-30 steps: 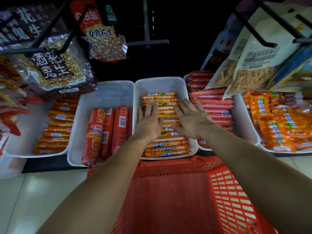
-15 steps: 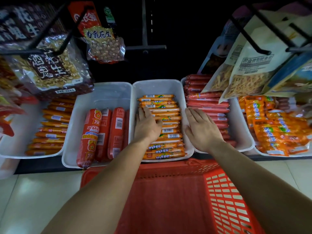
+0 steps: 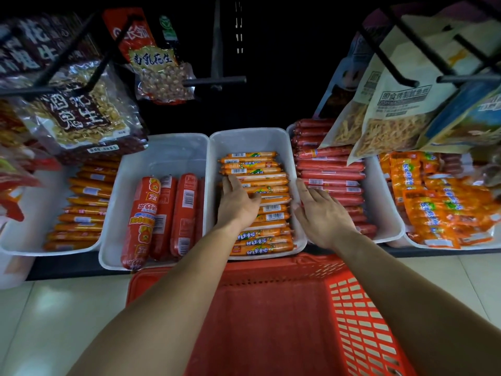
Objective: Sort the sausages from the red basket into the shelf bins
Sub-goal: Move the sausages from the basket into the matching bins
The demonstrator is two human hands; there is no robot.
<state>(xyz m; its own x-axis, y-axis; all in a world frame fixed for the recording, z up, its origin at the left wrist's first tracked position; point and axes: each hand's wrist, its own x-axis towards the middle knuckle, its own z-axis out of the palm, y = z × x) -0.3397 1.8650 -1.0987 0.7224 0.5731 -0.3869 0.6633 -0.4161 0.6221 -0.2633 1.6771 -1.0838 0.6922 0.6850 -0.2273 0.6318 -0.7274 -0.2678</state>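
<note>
The left arm (image 3: 168, 308) and right arm (image 3: 406, 294) are reaching forward, bare and converging. The left hand (image 3: 238, 203) is lying palm down, fingers straight and together. The right hand (image 3: 322, 213) is lying just beside it, not touching, palm down with fingers slightly spread.

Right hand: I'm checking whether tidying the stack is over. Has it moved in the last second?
Yes. The right hand slid right, off the orange sausages, and now lies across the right rim of the middle bin.

Pale floor tiles (image 3: 48, 321) (glossy) lie below a dark shelf (image 3: 271, 99).
</note>
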